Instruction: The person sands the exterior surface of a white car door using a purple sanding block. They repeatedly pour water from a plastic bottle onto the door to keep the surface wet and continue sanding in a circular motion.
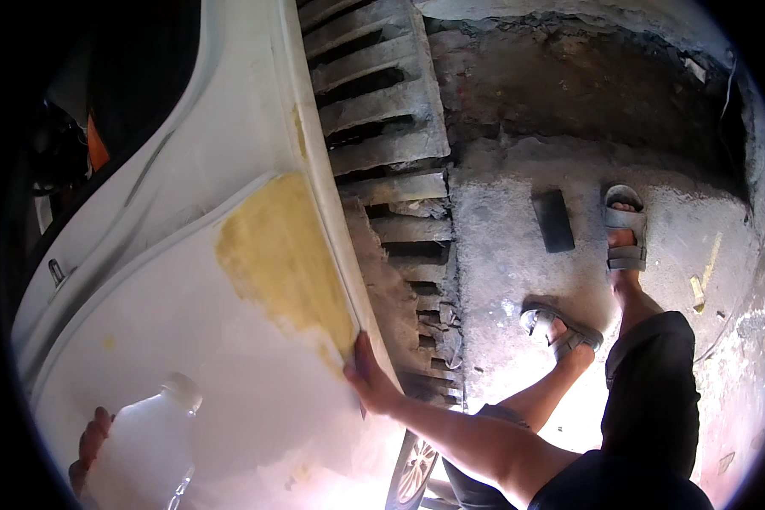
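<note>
A white car body panel [221, 357] fills the left side, with a large patch of yellow filler [285, 246] near its edge. At the lower left my left hand [92, 446] is closed around a translucent plastic bottle [144, 446], held in front of the panel. Only its fingertips show beside the bottle. My right hand [371, 378] presses against the panel's edge at the lower end of the filler, fingers bent. A thin reddish-brown edge shows below that hand; what it belongs to I cannot make out.
A slatted concrete drain cover [374, 93] with gaps runs beside the car. On the concrete floor lies a dark rectangular block [553, 221] near my sandalled feet [626, 229]. A car wheel [416, 467] shows at the bottom. Beyond the floor is a dark, rough recess [569, 85].
</note>
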### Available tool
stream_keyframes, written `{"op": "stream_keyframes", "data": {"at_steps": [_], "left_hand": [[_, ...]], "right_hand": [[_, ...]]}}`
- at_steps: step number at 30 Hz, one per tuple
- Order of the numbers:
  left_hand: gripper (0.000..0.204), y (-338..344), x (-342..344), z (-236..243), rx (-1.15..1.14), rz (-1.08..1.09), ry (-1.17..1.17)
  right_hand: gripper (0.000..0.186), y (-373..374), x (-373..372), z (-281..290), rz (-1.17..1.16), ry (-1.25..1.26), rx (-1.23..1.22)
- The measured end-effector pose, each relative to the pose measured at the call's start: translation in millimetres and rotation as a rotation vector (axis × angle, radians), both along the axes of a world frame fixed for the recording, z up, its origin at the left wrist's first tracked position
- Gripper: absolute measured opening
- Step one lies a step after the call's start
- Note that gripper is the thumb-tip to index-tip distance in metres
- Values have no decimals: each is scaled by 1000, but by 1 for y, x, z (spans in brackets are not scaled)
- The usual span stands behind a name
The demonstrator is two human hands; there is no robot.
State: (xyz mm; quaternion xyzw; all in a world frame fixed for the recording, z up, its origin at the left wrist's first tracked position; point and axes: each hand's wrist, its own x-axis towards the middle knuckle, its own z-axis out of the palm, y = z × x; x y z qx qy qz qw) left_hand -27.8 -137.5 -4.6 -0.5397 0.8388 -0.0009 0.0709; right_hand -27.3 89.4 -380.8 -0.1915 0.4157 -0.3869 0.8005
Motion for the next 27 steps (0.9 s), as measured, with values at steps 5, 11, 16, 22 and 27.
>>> {"op": "stream_keyframes", "data": {"at_steps": [5, 11, 16, 22, 27], "left_hand": [[111, 6, 2, -8, 85, 17, 24], [110, 18, 5, -20, 101, 15, 47], [110, 19, 5, -21, 106, 43, 31], [110, 21, 4, -26, 84, 47, 45], [110, 16, 0, -21, 69, 69, 19]], "right_hand": [[74, -90, -2, -9, -331, 67, -102], [72, -106, -3, -21, -412, -28, -148], [74, -29, -5, 9, -207, 60, -188], [74, -224, -59, -14, -301, 193, -179], [80, -86, -24, 7, -243, 316, -474]]}}
